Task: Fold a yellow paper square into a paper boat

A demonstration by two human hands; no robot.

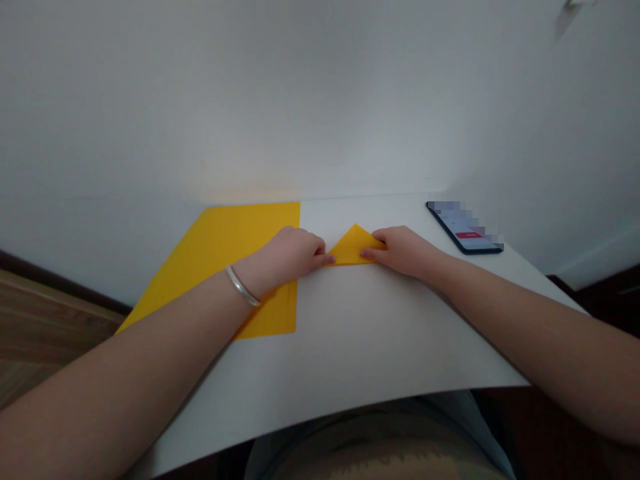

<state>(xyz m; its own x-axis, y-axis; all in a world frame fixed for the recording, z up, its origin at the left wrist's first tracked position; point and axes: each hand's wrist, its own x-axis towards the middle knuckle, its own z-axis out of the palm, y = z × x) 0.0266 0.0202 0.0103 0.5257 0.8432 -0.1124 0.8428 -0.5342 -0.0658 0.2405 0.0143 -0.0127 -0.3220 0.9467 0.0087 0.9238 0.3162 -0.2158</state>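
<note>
A: What do we have in the head view?

B: We have a small yellow paper (349, 248) in the middle of the tabletop (380, 333), folded to a triangle, its point to the far side and its long edge to the near side.

A: How do we see it held?

B: By its two lower corners. The left hand's (293, 255) fingers pinch the left corner. The right hand (401, 248) pinches the right one, thumb on the near face, other fingers mostly behind the edge.

A: Why both ends?

B: We'd judge that gripping opposite corners keeps the long edge straight and the layers lined up. Whether it rests fully on the tabletop, we cannot tell.

A: And the large yellow sheet (240, 227)?

B: It lies flat on the left, under the left forearm. We notice the paper sits just right of it, perhaps because the bare white there gives a plain surface to press on.

A: The phone (463, 230)?

B: Far right, screen up, apart from the right hand; we'd guess it is there to be glanced at without crowding the arms.
</note>
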